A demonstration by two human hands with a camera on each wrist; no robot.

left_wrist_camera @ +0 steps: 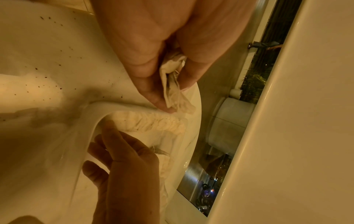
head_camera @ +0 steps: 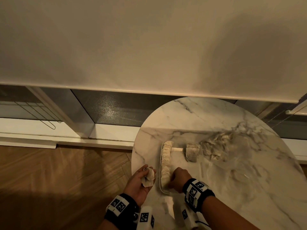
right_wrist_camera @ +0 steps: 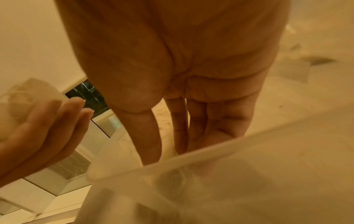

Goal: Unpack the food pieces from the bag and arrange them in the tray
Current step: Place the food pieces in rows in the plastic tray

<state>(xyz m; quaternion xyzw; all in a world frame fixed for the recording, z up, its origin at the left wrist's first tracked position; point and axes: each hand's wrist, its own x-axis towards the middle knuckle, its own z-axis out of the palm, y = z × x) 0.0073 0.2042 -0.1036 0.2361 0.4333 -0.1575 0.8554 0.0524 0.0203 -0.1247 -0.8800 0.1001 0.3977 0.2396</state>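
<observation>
On the round marble table (head_camera: 216, 163) your left hand (head_camera: 141, 183) lies palm up just left of the clear tray (head_camera: 201, 156), fingers loosely cupping pale food pieces (head_camera: 148, 178). Your right hand (head_camera: 178, 179) reaches into the tray's near end, fingers straight down at the row of pieces (head_camera: 166, 161), seemingly touching them. The bag (head_camera: 221, 146) lies beyond the tray.

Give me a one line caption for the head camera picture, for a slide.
Left hand holds spare pieces while the right hand tends a row in the clear tray.
</observation>
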